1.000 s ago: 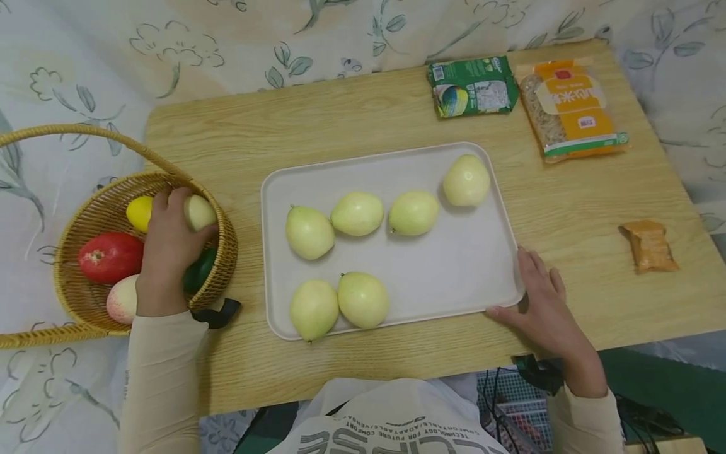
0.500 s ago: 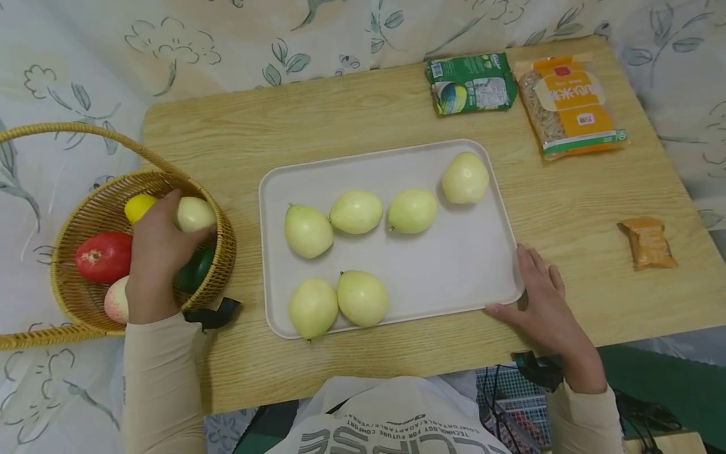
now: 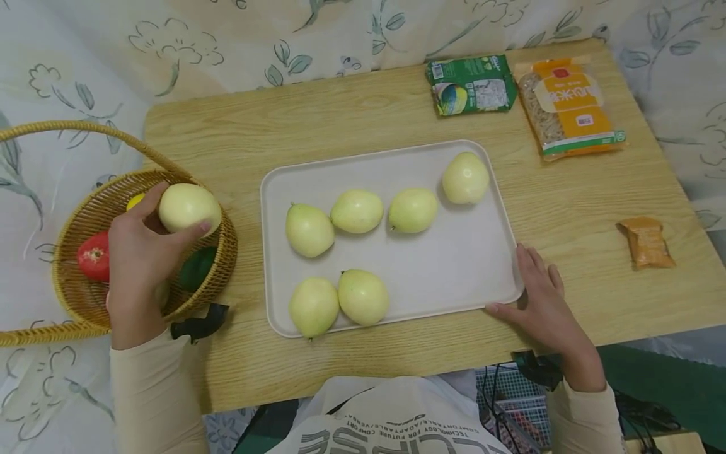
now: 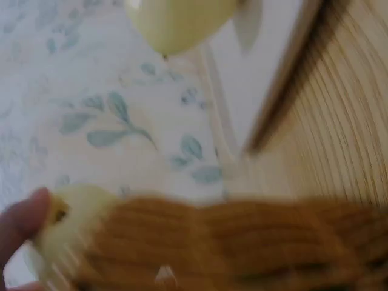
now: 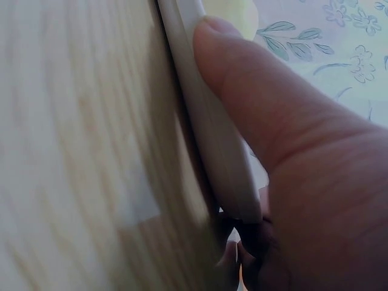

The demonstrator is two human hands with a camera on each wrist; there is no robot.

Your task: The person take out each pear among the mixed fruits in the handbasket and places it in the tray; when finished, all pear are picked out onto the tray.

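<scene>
My left hand [image 3: 137, 258] grips a pale yellow-green pear [image 3: 190, 207] between thumb and fingers, above the right side of the wicker basket [image 3: 63, 271]. In the left wrist view, the thumb [image 4: 24, 221] lies on that pear [image 4: 82, 212], partly behind the blurred basket wall [image 4: 242, 242]. At the near right corner of the white tray [image 3: 437, 268], my right hand [image 3: 541, 302] rests with fairly straight fingers along the side and the thumb at the front rim. The right wrist view shows the thumb [image 5: 254, 85] against the tray rim [image 5: 212, 145]. Several similar pears [image 3: 363, 297] lie on the tray.
A red fruit [image 3: 93, 257], a dark green one [image 3: 197, 268] and a yellow one [image 3: 135, 200] sit in the basket under its tall handle [image 3: 113, 131]. A green packet [image 3: 472, 85], an orange-labelled bag [image 3: 573, 107] and a small orange packet [image 3: 646, 243] lie on the table's right.
My left hand has lifted the pear up from among the basket's fruit and shifted slightly left and toward me. The right hand and the tray have stayed put.
</scene>
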